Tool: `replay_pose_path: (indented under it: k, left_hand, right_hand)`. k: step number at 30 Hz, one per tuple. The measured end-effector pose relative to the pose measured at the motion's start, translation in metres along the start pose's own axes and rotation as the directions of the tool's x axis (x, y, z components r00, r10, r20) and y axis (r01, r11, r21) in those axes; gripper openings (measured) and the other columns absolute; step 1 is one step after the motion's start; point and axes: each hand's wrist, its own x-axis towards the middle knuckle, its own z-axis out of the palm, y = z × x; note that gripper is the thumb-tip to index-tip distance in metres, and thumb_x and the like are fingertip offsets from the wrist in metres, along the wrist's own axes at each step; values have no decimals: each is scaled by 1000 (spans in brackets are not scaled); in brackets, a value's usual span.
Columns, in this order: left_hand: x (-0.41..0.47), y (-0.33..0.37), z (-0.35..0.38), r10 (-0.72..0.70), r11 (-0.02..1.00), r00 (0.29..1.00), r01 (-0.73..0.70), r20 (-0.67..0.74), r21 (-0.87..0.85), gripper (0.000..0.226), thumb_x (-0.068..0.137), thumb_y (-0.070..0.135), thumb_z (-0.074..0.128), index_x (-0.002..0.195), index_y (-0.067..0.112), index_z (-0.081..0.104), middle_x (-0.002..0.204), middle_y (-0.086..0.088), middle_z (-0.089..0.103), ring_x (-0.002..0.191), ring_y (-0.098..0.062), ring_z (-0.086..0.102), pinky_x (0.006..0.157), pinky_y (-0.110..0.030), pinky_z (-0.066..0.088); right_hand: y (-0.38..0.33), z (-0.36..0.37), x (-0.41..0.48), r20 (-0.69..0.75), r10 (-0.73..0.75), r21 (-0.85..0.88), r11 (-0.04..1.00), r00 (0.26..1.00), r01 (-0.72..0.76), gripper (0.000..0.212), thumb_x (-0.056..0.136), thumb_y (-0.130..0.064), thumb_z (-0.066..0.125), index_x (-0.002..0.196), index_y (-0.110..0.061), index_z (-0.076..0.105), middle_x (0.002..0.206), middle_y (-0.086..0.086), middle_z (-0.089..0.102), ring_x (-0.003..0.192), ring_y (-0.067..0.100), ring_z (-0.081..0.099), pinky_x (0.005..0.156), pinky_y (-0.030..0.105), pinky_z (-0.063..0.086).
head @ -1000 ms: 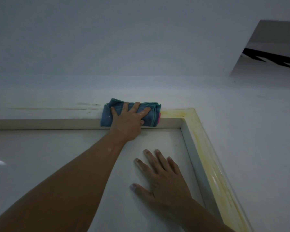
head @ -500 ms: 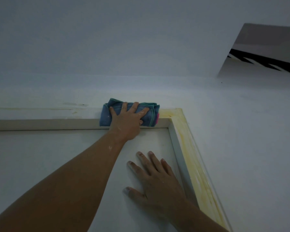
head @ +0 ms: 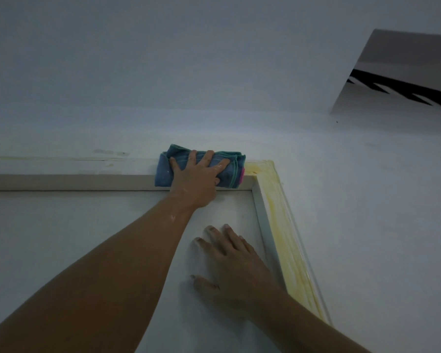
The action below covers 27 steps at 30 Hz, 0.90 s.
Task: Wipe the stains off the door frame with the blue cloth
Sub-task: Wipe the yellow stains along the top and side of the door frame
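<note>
Two hands are up at the top right corner of the door frame (head: 61, 182). The left hand (head: 196, 182) lies flat on the blue cloth (head: 163, 171), fingers spread and fairly straight, pressing the folded wad against the top rail rather than closing round it — a wide, open grip with nothing pinched. The cloth's long axis runs along the rail, left to right, and it sits directly under the palm and fingers, sticking out on both sides of the hand. Its right end, marked by a pink tag (head: 243, 174), stops just short of the corner, where the yellow stains (head: 278, 212) begin; from there they run down the right upright of the frame. So the dirty stretch lies to the right of the left hand and then turns downward — the next pass, I judge, calls for a slide right into the corner. The right hand (head: 232, 263) rests flat on the door (head: 61, 238), fingers straight, holding nothing, near the stained upright and closer to it than the left.
</note>
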Motion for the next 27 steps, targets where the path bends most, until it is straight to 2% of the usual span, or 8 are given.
replay_pose_path:
  k: [2, 4, 7, 12, 16, 19, 23, 27]
  left_hand:
    - [1, 2, 1, -2, 1000, 1000, 2, -1, 6, 55, 102, 35, 32, 150, 45, 7, 163, 6, 2, 149, -33, -1, 107, -74, 1]
    - [3, 5, 1, -6, 1000, 1000, 6, 0, 10, 55, 102, 35, 32, 150, 45, 7, 163, 6, 1, 149, -33, -1, 107, -75, 2]
    - [6, 12, 1, 2, 1000, 1000, -2, 11, 5, 55, 102, 34, 33, 150, 46, 8, 163, 6, 1, 148, -33, -1, 107, -75, 3]
    - [13, 30, -2, 24, 1000, 999, -24, 47, 4, 55, 101, 33, 33, 149, 46, 9, 163, 7, 3, 148, -32, 0, 106, -76, 5]
    - [20, 45, -4, 55, 998, 996, -55, 68, -4, 56, 101, 30, 35, 149, 47, 11, 162, 7, 5, 148, -32, 1, 105, -76, 6]
    - [27, 55, -5, 74, 997, 993, -70, 97, -44, 60, 96, 29, 38, 148, 48, 14, 162, 8, 5, 148, -30, 1, 105, -76, 2]
    - [33, 67, -9, 96, 984, 991, -79, 98, -159, 51, 95, 37, 28, 145, 48, 25, 161, 10, 11, 148, -29, 4, 106, -74, -6]
    - [39, 79, -10, 175, 952, 983, -154, 60, -265, 43, 100, 44, 22, 138, 41, 40, 155, 12, 26, 146, -26, 13, 108, -73, -5]
  right_hand:
    - [2, -22, -2, -123, -20, 31, 999, 992, 24, 65, 98, -57, 38, 154, -25, 27, 167, 2, 19, 154, 23, 12, 122, 39, 14]
    - [10, -44, -4, -320, -44, 42, 997, 947, 61, 56, 98, -49, 41, 143, -16, 46, 152, 6, 47, 140, 23, 41, 114, 35, 32]
    - [37, -72, -3, -487, 1, 62, 998, 873, 34, 55, 95, -48, 36, 133, -13, 54, 136, 8, 61, 124, 21, 54, 103, 34, 41]
    - [103, -87, -10, -501, 102, 46, 995, 859, -92, 58, 94, -49, 36, 139, -14, 47, 147, 8, 53, 137, 24, 45, 110, 40, 39]
    - [145, -75, -25, -355, 206, 33, 978, 912, -208, 81, 92, -66, 17, 157, -18, 22, 166, 3, 24, 154, 18, 15, 124, 38, 15]
    - [162, -65, -37, -322, 225, -34, 968, 920, -249, 79, 94, -64, 9, 160, -20, 11, 169, -4, 9, 154, 10, 0, 125, 33, 3]
    - [164, -62, -37, -319, 221, -69, 964, 922, -255, 80, 92, -66, 3, 160, -23, 9, 169, -7, 4, 154, 8, -4, 124, 32, 1]
    - [165, -62, -37, -333, 228, -54, 964, 915, -260, 80, 92, -67, 3, 160, -25, 12, 169, -10, 7, 154, 6, -2, 125, 32, 3]
